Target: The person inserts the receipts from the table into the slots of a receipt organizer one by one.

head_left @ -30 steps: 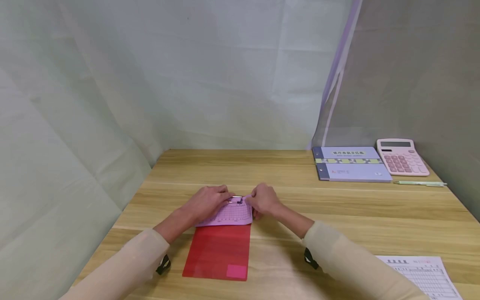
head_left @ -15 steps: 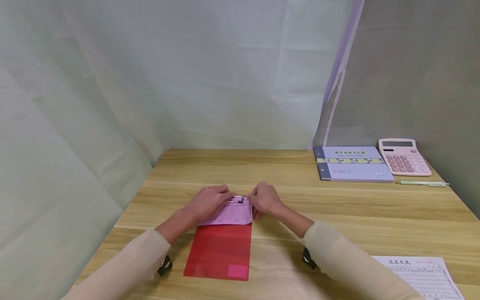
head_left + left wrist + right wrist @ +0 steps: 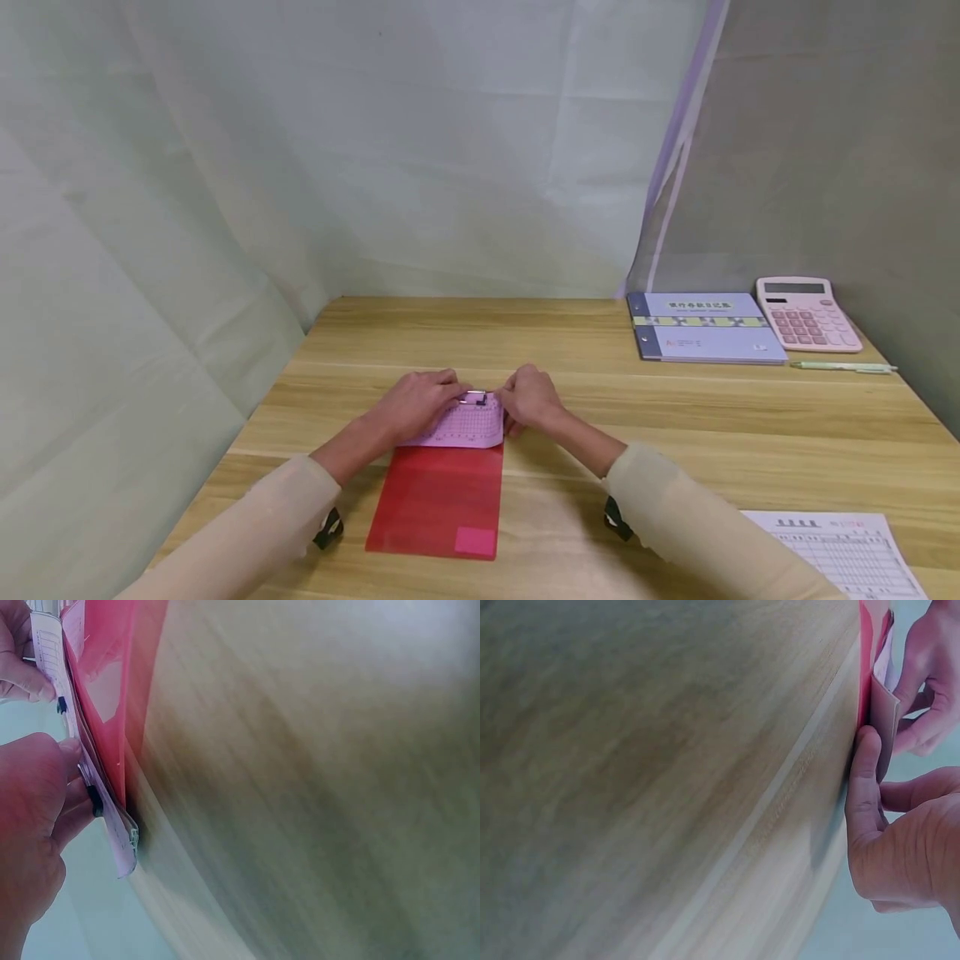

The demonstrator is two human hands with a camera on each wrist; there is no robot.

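A red translucent folder [image 3: 437, 496] lies on the wooden table, a small pink label near its lower right corner. Pink sheets printed with a grid [image 3: 463, 429] cover its far end. On top of them sits a metal fastener with black ends [image 3: 482, 400]. My left hand [image 3: 420, 405] pinches this fastener between thumb and fingers, which hide its left part; its other black end [image 3: 95, 801] shows in the left wrist view. With thumb and fingers, my right hand [image 3: 531, 397] pinches the sheets' far right edge; in the right wrist view one finger lies behind the stack.
At the back right lie a blue ledger book [image 3: 708, 342], a pink calculator [image 3: 808, 315] and a light green pen [image 3: 843, 367]. A white printed form [image 3: 847, 554] lies at the front right, partly under the right sleeve. Pale cloth [image 3: 480, 150] hangs behind the table.
The near edge of the pink sheets has settled slightly farther back over the folder. Both hands stay almost in the same place, and the right one has shifted a little to the right.
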